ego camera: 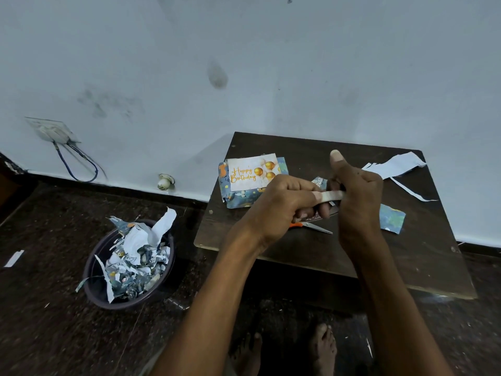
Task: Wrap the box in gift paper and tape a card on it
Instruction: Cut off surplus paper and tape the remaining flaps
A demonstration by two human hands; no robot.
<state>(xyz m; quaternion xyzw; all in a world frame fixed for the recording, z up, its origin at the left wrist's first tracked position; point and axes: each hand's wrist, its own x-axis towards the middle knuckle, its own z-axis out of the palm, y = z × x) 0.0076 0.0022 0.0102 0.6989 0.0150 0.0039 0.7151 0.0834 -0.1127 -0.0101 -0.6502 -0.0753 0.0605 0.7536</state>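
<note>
Hands: left hand (282,204) and right hand (357,196) pinch a tape strip (329,196) between them above the surface (311,248); birthday card (250,172) lies on the wrapped box (238,198).

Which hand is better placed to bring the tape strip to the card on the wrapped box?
Probably the left hand. It pinches one end of the tape strip and sits right beside the card on the wrapped box. The right hand holds the other end, farther from the card.

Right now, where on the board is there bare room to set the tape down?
Bare: the near strip of the board below the scissors, and the far edge behind the wrapped box. Crowded: the right, with paper offcuts.
</note>
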